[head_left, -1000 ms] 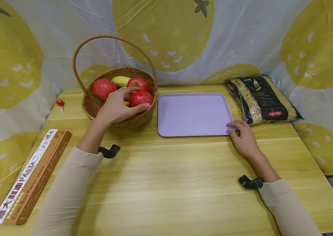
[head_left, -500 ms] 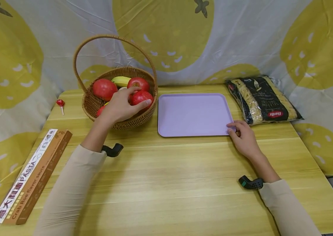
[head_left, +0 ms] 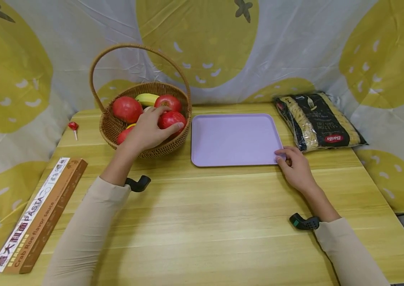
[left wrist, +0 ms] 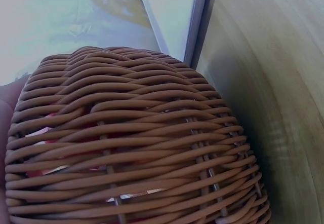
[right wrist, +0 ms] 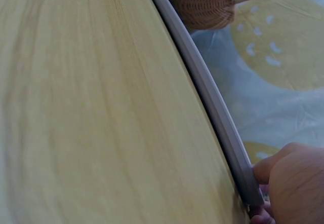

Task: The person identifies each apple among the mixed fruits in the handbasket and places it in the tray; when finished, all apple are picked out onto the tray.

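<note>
In the head view my left hand (head_left: 148, 131) reaches into a wicker basket (head_left: 159, 150), thumb and fingers curled round a shiny round red fruit (head_left: 173, 120) at its right front. Around it lie another red fruit (head_left: 168, 102), a larger one (head_left: 127, 109) at the left, a banana (head_left: 146, 99) behind, and a partly hidden red fruit (head_left: 123, 136). The woven wall (left wrist: 136, 133) fills most of the left wrist view and hides the grasp. My right hand (head_left: 296, 167) pinches the near right corner of a lilac tray (head_left: 235, 139), which lies flat on the table.
A bag of Barilla pasta (head_left: 320, 121) lies at the back right. A long pasta box (head_left: 39, 216) lies along the left edge, with a red lollipop (head_left: 73, 126) beyond it. The basket's tall handle (head_left: 135, 45) arches above the fruit. A patterned cloth (head_left: 209, 39) hangs behind the table.
My left hand has shifted slightly right and closed in round the red fruit, uncovering more of the fruit at the basket's front left. The right hand and tray have stayed put.
</note>
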A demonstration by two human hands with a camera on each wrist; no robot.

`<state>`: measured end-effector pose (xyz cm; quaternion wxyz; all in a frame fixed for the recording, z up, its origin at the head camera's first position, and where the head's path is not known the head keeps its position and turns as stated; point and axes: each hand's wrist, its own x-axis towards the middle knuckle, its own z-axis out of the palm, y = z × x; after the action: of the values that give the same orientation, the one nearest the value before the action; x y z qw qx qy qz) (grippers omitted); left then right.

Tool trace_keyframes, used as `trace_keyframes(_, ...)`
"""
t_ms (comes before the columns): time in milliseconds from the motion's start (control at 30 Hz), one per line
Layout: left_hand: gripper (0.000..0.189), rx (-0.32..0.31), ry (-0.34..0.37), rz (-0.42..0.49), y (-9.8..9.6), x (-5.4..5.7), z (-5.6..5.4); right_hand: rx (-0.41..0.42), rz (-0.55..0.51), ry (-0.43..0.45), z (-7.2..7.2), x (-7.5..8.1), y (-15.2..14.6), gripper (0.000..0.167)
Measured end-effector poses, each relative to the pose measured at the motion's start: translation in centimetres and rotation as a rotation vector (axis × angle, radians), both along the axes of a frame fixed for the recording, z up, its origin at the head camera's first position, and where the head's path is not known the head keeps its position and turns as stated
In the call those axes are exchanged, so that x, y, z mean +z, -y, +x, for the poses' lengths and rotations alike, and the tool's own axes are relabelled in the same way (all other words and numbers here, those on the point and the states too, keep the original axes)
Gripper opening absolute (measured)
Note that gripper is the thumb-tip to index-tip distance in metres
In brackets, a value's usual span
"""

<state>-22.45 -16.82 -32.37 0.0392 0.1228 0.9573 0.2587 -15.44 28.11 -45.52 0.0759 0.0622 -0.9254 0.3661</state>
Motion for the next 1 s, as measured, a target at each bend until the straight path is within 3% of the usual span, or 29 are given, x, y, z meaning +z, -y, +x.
trace_keyframes(533,0.093,0.092,0.005,0.021,0.16,0.31,0.42,-0.007,-0.002,-0.017,0.00,0.09,-0.14,0.027)
trace_keyframes(767,0.095,0.058,-0.003,0.064,0.59,0.44,0.44,-0.012,-0.002,-0.012,0.04,0.19,-0.14,0.027)
trace_keyframes(1000,0.087,0.047,-0.176,0.156,0.27,0.43,0.80,-0.004,-0.002,-0.008,0.11,-0.02,-0.13,0.028)
